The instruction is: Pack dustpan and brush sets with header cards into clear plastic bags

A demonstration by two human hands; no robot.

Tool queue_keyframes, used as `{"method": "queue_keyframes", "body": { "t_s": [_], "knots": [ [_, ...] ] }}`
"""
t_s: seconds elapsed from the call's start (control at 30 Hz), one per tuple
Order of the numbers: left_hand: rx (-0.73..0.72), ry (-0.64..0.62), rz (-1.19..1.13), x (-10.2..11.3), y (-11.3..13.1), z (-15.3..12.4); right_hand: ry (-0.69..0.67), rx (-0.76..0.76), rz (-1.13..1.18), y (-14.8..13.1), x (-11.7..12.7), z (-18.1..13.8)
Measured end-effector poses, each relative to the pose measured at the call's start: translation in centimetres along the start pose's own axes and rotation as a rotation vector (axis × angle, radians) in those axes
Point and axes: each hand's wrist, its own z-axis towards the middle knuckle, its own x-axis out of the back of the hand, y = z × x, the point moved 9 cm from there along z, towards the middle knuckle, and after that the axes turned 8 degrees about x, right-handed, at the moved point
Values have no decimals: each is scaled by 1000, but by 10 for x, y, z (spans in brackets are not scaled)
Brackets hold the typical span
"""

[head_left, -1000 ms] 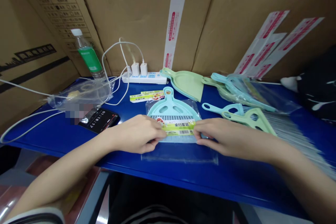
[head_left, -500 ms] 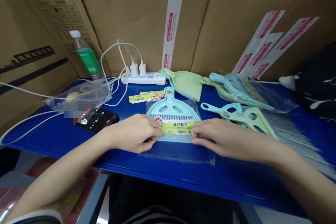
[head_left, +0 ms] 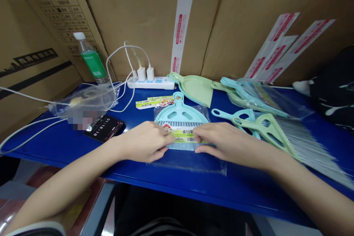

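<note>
A light blue mini broom (head_left: 180, 112) lies in a clear plastic bag (head_left: 190, 162) on the blue table (head_left: 249, 188). A yellow-green paper label (head_left: 183, 135) runs across its bristles. My left hand (head_left: 145, 142) pinches the label's left end, fingers curled. My right hand (head_left: 221, 141) lies on the label's right part, fingers pressed down flat on it and covering that end.
Green dustpan (head_left: 197, 87), more blue and green brooms (head_left: 257, 120) and bagged sets (head_left: 262, 96) lie to the right. Spare labels (head_left: 153, 102), a power strip (head_left: 151, 81), cables, a bottle (head_left: 92, 62), a phone (head_left: 105, 127) and a plastic bag (head_left: 83, 101) sit left. Cardboard boxes (head_left: 155, 18) wall the back.
My right hand has slid left along the label, covering more of it. My left hand has barely moved.
</note>
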Motion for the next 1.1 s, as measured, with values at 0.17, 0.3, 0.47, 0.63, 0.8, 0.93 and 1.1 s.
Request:
{"method": "queue_keyframes", "body": {
  "t_s": [0.17,0.3,0.47,0.63,0.8,0.93,1.1],
  "knots": [
    [9,-17,32,-3,-1,0,-5,26,57,-3,-1,2],
    [0,-17,39,-3,0,-1,3,39,76,-3,-1,3],
    [-5,16,41,0,0,-1,21,55,104,-2,-1,2],
    [23,-4,69,-2,-2,1,13,77,109,-2,-2,2],
    [34,-33,78,-4,-2,1,8,93,136,-4,0,2],
    [19,-20,75,-4,-1,1,29,71,131,-4,-1,4],
    [0,18,44,-2,0,0,87,91,97,-5,-3,6]
  ]
}}
